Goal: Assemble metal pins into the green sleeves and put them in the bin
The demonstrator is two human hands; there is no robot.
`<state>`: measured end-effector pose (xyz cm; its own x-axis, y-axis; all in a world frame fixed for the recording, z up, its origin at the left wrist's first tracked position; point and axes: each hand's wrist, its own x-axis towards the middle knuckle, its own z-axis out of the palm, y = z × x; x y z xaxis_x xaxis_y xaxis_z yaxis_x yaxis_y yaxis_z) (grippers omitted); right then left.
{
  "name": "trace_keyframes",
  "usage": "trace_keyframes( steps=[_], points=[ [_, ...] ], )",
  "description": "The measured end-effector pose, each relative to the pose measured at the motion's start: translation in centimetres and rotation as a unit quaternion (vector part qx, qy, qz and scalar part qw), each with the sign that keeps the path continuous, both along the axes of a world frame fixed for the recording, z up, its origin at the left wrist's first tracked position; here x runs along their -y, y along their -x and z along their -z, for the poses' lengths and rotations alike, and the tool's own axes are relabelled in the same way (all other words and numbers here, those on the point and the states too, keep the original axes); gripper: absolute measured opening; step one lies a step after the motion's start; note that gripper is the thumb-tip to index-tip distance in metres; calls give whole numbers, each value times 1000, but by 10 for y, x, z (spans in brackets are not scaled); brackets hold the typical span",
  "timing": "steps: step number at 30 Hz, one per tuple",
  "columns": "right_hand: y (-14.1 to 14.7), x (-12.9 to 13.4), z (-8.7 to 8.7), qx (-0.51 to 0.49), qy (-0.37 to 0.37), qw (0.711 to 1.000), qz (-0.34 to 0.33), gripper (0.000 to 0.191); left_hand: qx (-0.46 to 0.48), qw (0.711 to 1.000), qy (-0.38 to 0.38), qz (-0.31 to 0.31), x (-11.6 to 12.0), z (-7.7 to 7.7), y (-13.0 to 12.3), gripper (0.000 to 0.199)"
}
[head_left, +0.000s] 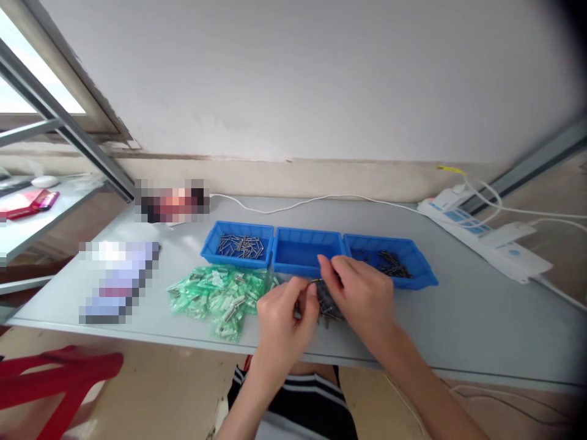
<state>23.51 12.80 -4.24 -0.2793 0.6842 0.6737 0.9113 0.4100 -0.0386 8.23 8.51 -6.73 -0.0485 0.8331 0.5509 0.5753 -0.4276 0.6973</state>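
My left hand [288, 310] and my right hand [362, 296] meet above the front of the table. Fingers of both are closed on a small thin dark piece [316, 280] with a yellowish glint, too small to name. Under and between the hands lies a pile of dark screw-like pieces [329, 305], partly hidden. Behind stand three blue trays: the left tray [236, 264] holds silvery screw-like pins [243, 245], the middle tray [293, 267] shows its blue bottom, and the right tray [419, 282] holds dark screw-like pieces [393, 264], partly covered by my right hand.
Green-tinted plastic bags [220, 296] of small parts lie left of my hands. Farther left are a blurred-out flat object [121, 281] and another [172, 205] at the back. A white power strip [486, 235] with cables sits at right. A red stool [59, 379] stands below.
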Motion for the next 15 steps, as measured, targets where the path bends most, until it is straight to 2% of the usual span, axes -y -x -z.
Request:
trace_keyframes(
  steps=[4, 15],
  points=[
    [11, 5, 13, 27, -34, 999, -30, 50, 10, 1000, 18, -22, 1, 2, 0, 20],
    [12, 11, 21, 43, -12, 996, -79, 45, 26, 999, 18, -21, 0, -1, -1, 18]
  ],
)
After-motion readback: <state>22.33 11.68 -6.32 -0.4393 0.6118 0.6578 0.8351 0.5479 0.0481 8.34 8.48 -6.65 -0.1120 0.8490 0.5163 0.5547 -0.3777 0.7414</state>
